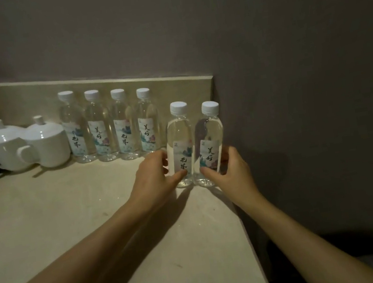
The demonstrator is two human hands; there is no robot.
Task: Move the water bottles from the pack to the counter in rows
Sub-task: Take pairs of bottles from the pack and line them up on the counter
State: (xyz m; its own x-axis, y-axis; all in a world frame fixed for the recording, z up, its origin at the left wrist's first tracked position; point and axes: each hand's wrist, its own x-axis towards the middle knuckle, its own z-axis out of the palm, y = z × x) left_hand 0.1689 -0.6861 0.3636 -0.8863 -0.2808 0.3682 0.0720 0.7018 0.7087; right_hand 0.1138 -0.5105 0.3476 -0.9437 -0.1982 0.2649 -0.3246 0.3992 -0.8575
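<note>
Gripping one bottle apiece, the left hand (154, 178) and the right hand (228, 171) each had thumb and fingers curled round a lower body, the left bottle (180, 142) and the right bottle (210, 142) standing upright and touching at the counter's far right corner. Held that low, they seemed to be getting nudged together and squared up, probably to line up with the row of four bottles (110, 126) that stood capped against the backsplash (171, 82) farther back and to the left. The pair sat nearer than that row, so a final push back looked likely.

Two white lidded cups (27, 144) stood left of the row, close beside it. The counter (71, 220) was pale stone, faintly scuffed, ending at a right edge beside a plain dark wall (288, 51). Light was dim. No pack showed anywhere in view.
</note>
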